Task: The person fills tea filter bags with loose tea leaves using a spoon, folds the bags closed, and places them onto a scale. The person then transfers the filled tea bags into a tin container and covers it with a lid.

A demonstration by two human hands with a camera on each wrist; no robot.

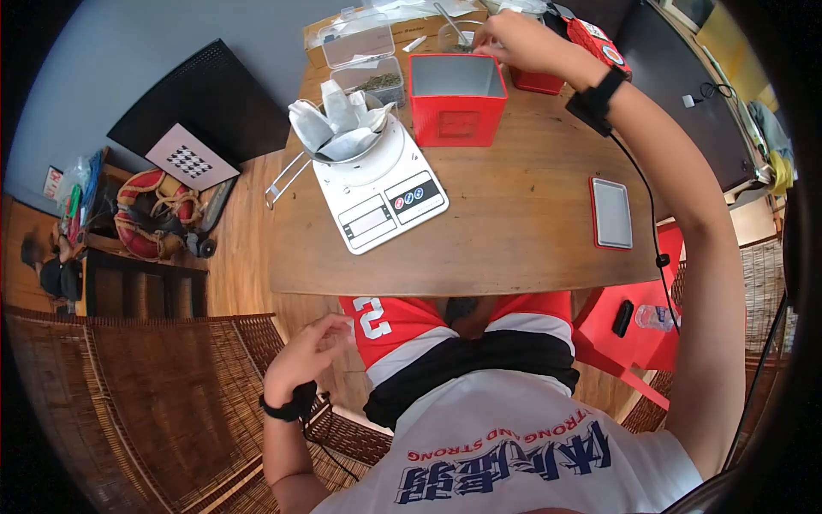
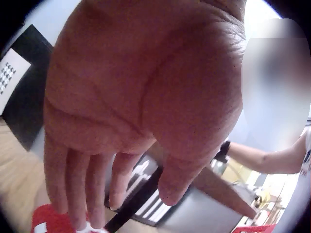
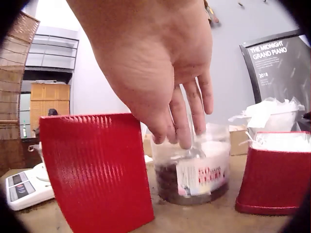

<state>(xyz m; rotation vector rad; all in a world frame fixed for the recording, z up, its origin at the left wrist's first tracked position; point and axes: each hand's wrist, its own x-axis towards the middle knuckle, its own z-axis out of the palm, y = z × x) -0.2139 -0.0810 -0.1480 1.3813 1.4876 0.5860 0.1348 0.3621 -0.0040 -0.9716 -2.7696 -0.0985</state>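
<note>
My right hand point(image 1: 522, 41) reaches across the table to a clear plastic jar point(image 3: 167, 187) behind an open red tin point(image 1: 458, 118). Its fingers point downward at the jar's rim, straight or slightly bent. Dark loose contents fill the lower part of the jar, and a spoon point(image 1: 451, 23) leans in it. The red tin stands upright, its grey inside bare. My left hand point(image 1: 301, 358) hangs beside my left thigh, fingers loose and holding nothing; the left wrist view shows its palm point(image 2: 112, 82).
White pouches point(image 1: 344, 120) fill a steel strainer on a white kitchen scale point(image 1: 377, 218). A lidded clear box point(image 1: 366, 64) holds dried leaves. A tin lid point(image 1: 611, 214) lies at the right. Another red tin point(image 3: 274, 179) with white contents stands beyond the jar.
</note>
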